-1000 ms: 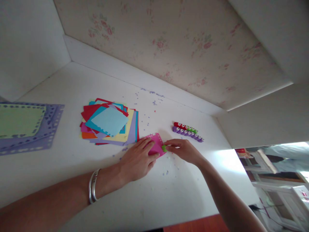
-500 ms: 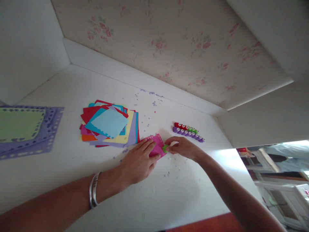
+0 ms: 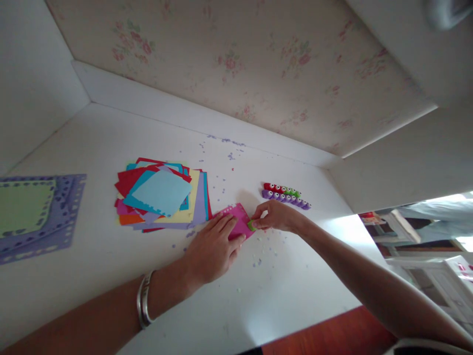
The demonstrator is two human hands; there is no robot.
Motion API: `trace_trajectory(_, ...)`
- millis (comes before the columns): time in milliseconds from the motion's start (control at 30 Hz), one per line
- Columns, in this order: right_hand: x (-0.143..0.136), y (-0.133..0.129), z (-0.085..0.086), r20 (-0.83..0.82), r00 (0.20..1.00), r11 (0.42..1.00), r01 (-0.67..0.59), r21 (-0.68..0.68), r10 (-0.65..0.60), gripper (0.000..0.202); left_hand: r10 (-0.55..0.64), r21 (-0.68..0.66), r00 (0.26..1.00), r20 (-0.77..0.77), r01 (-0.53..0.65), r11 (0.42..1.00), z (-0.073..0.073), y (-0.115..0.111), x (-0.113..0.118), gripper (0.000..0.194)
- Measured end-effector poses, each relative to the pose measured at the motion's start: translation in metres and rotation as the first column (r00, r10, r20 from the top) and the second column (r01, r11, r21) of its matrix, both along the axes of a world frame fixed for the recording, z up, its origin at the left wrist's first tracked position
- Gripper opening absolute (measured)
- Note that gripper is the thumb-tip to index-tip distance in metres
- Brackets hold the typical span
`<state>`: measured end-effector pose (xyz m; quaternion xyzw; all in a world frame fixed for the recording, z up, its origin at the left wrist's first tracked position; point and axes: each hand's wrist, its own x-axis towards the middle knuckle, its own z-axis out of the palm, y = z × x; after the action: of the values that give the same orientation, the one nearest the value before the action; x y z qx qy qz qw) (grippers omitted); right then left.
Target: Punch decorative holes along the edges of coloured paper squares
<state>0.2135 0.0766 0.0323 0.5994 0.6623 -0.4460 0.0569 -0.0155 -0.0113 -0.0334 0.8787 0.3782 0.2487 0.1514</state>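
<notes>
A pink sheet of paper lies on the white table, with a row of punched holes along its upper edge. My left hand rests flat on the sheet, fingers stretched, and covers its left part. At the sheet's right edge, my right hand pinches a small green paper punch between thumb and fingers. Those fingers partly hide the punch. Beyond my right hand stand two rows of small paper punches, red, green and purple, with white knobs on top.
A fanned stack of coloured paper lies left of the pink sheet. Farther left are purple sheets with a pale green sheet on top, their edges punched. Purple paper bits are scattered about. A floral wall panel rises behind.
The view has shifted slightly. My right fingers have closed more tightly over the green punch at the sheet's right edge. My left hand stays on the pink sheet.
</notes>
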Motion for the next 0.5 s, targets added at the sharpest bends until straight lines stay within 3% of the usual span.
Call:
trace_trajectory(200, -0.003, -0.003, 0.006, -0.011, 1.0, 1.0, 0.012, 0.009, -0.011, 0.019, 0.007, 0.023, 1.0, -0.015, -0.006, 1.0, 0.002, 0.0, 0.0, 0.031)
trace_trajectory(400, 0.003, -0.006, 0.012, -0.234, 0.966, 0.984, 0.077, -0.161, -0.114, 0.022, 0.003, 0.064, 0.999, -0.037, 0.0, 0.998, 0.004, 0.0, 0.0, 0.031)
trace_trajectory(500, 0.013, -0.005, 0.014, -0.231, 0.962, 0.985, 0.115, -0.131, -0.144, 0.023, 0.011, 0.072, 0.999, -0.048, -0.008, 0.997, 0.005, 0.0, 0.0, 0.031)
